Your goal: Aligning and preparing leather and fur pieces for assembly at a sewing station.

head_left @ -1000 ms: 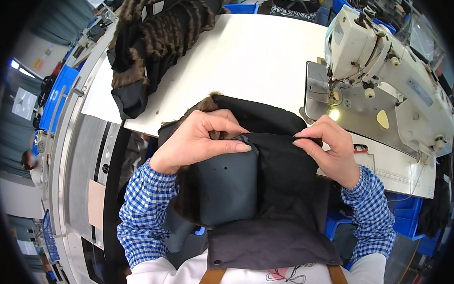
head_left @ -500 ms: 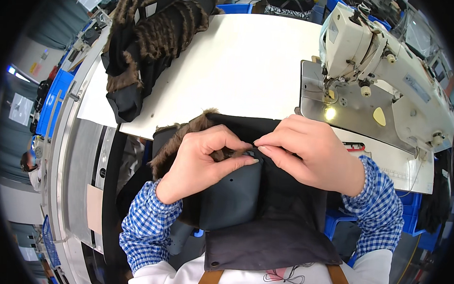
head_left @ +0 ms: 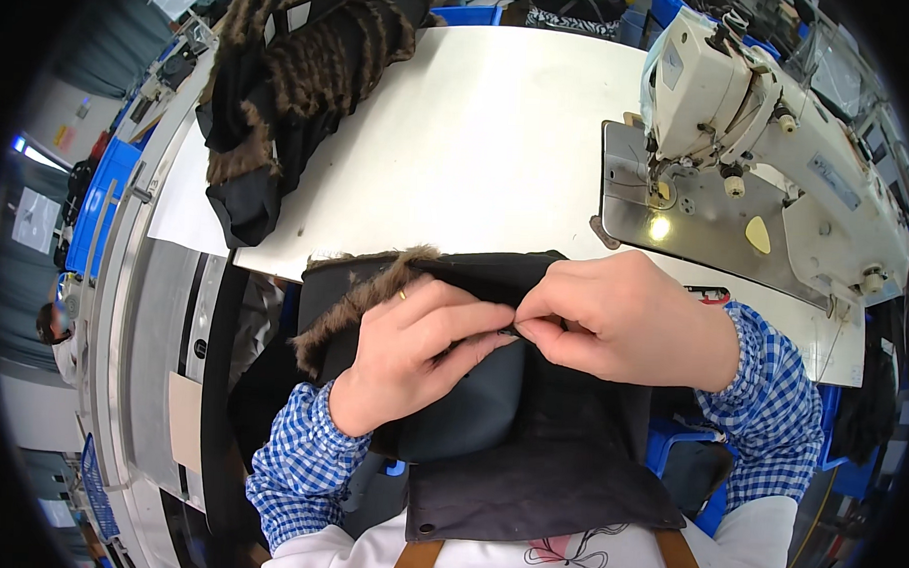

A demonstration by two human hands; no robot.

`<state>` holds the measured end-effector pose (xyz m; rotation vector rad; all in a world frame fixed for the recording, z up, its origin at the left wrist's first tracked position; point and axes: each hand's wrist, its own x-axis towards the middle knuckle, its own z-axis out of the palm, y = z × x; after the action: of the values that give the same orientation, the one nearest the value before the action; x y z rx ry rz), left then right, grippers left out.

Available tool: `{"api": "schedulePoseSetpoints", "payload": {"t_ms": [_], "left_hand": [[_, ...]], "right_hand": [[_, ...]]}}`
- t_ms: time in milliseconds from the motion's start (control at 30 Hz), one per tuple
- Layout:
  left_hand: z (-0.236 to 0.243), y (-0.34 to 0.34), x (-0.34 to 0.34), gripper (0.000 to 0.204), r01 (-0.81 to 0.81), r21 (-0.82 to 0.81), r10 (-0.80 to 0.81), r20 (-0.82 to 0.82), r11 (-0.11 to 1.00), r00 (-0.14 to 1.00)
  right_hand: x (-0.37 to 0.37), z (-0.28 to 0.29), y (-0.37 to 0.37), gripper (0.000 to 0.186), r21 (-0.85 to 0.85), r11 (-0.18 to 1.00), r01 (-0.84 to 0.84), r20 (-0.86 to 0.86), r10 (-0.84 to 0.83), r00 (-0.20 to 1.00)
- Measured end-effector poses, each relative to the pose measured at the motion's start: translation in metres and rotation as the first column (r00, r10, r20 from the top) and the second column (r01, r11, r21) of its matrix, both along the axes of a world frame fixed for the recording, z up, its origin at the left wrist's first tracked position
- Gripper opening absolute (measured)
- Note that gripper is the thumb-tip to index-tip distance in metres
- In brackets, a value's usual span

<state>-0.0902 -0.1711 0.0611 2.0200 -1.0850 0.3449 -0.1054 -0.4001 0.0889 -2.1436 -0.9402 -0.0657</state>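
Note:
A dark garment piece with brown fur trim (head_left: 359, 303) lies over the table's front edge and down toward my lap. My left hand (head_left: 422, 348) pinches its dark fabric between thumb and fingers. Close against those fingertips, my right hand (head_left: 613, 320) is closed in a pinch at the same spot. Whatever lies between the right fingertips is too small and too covered to make out. Dark cloth (head_left: 495, 275) stretches behind both hands.
On the white table (head_left: 480, 135), a sewing machine (head_left: 740, 124) stands at the right with its metal plate lit. A pile of black and brown fur garments (head_left: 311, 79) lies at the far left. Red-handled thread snips (head_left: 712, 293) sit beside my right wrist. Blue bins (head_left: 684, 447) are below.
Both hands have drawn closer together at the fingertips, and the left has turned, showing more of its back. The fabric's upper edge has sunk slightly toward me.

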Motion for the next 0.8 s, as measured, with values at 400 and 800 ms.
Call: {"api": "schedulePoseSetpoints", "payload": {"t_ms": [400, 800], "left_hand": [[-0.017, 0.023, -0.004, 0.034, 0.054, -0.093, -0.027, 0.271, 0.994, 0.962], [0.016, 0.006, -0.042, 0.018, -0.274, 0.118, 0.260, 0.122, 0.954, 0.958]], "right_hand": [[-0.024, -0.016, 0.010, 0.032, 0.150, 0.982, 0.113, -0.092, -0.099, 0.991], [-0.017, -0.059, 0.025, 0.020, 0.203, 0.979, 0.016, 0.172, -0.051, 0.984]]}}
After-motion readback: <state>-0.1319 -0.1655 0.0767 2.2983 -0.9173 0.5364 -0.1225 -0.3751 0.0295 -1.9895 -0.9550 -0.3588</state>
